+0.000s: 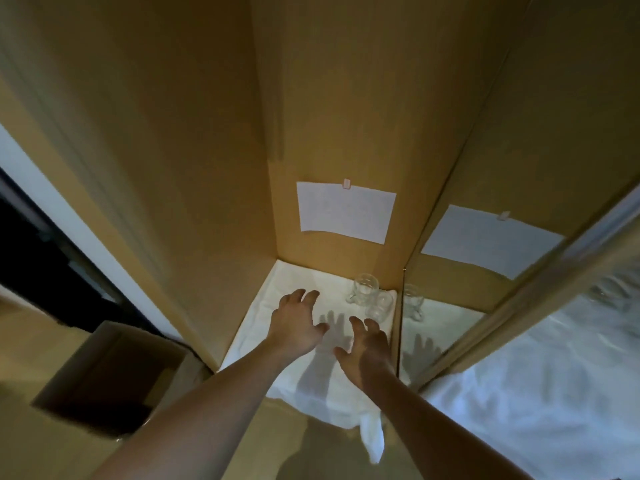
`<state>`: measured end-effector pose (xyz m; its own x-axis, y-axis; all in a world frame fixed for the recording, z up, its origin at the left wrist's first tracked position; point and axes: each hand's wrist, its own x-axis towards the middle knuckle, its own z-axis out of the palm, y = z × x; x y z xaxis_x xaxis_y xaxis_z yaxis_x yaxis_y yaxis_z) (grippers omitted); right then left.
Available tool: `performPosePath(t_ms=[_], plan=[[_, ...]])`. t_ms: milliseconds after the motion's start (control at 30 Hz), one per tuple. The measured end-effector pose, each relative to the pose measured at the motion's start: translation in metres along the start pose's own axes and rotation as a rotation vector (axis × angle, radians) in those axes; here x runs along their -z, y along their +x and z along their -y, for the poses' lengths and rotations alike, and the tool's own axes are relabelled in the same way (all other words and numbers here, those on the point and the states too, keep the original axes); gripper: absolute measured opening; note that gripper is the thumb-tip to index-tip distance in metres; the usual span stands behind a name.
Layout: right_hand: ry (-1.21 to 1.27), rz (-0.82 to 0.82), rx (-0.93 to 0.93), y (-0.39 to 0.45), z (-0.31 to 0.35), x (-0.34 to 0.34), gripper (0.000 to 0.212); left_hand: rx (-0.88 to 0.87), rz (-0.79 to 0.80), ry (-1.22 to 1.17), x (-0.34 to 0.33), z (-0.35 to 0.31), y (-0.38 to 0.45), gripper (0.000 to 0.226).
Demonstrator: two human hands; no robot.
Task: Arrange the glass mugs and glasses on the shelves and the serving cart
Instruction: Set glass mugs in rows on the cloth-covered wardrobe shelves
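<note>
Two clear glass mugs stand at the back right corner of a white cloth [294,375] on a cardboard-walled shelf: one mug [365,288] against the back wall, the other mug [382,305] just in front of it and to the right. My left hand [298,320] hovers over the cloth with fingers spread, holding nothing, left of the mugs. My right hand [367,351] is beside it, fingers loosely curved and empty, just below the nearer mug without touching it.
Tall cardboard walls [207,168] enclose the shelf on the left and back, with a white paper sheet [344,211] clipped to the back. A mirror-like panel [450,289] on the right reflects the mugs. An open cardboard box [114,368] sits lower left.
</note>
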<state>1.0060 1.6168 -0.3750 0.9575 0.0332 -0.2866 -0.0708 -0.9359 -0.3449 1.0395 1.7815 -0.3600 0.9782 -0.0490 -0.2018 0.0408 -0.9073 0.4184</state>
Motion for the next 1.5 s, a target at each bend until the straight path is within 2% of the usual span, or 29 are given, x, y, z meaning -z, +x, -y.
performPosePath(t_ms=[200, 367, 533, 733, 867, 1100, 1334, 1500], plan=[[0.039, -0.034, -0.103, 0.042, -0.005, -0.016, 0.074, -0.019, 0.067, -0.033, -0.02, 0.011, 0.053, 0.078], [0.236, -0.065, -0.319, 0.079, -0.001, -0.029, 0.074, -0.089, 0.146, -0.069, -0.035, 0.016, 0.108, 0.076], [0.383, -0.102, -0.51, 0.112, 0.0, -0.044, 0.077, -0.153, 0.158, -0.124, -0.052, 0.025, 0.155, 0.07], [0.407, -0.227, -0.661, 0.156, -0.013, -0.067, 0.07, -0.057, 0.155, -0.274, -0.088, 0.037, 0.195, 0.066], [0.424, -0.152, -0.703, 0.177, -0.031, -0.098, 0.074, 0.003, 0.212, -0.313, -0.121, 0.048, 0.216, 0.068], [0.52, -0.144, -0.78, 0.218, -0.069, -0.158, 0.083, 0.104, 0.261, -0.382, -0.184, 0.058, 0.262, 0.065], [0.664, -0.292, -0.911, 0.27, -0.111, -0.21, 0.096, 0.181, 0.287, -0.416, -0.258, 0.077, 0.302, 0.066], [0.771, -0.461, -0.966, 0.31, -0.138, -0.232, 0.111, 0.151, 0.296, -0.448, -0.299, 0.076, 0.334, 0.07]])
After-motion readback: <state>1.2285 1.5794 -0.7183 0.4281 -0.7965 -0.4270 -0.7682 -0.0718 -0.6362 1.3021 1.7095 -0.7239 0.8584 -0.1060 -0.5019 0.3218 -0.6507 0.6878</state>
